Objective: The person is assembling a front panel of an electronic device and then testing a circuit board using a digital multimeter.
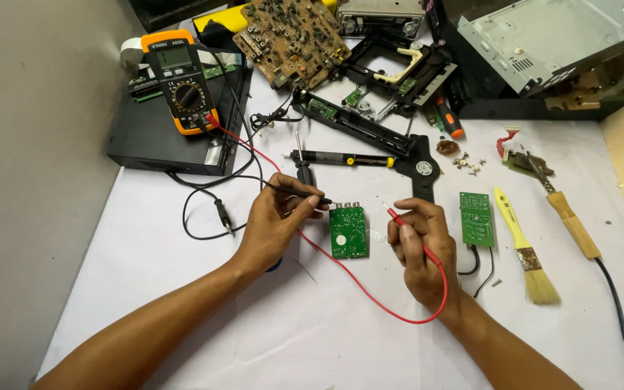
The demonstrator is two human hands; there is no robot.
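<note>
Left hand (277,217) gripping black probe (299,193), right hand (420,238) gripping red probe (399,216), green board (348,231) between

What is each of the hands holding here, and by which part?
The left hand pinches the black probe along its shaft, just behind the tip. The right hand grips the red probe by its handle, tip bare above the fingers.

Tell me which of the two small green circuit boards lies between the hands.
The small green board with connectors along its top edge, between the left hand and right hand. The other green board lies right of the right hand.
</note>
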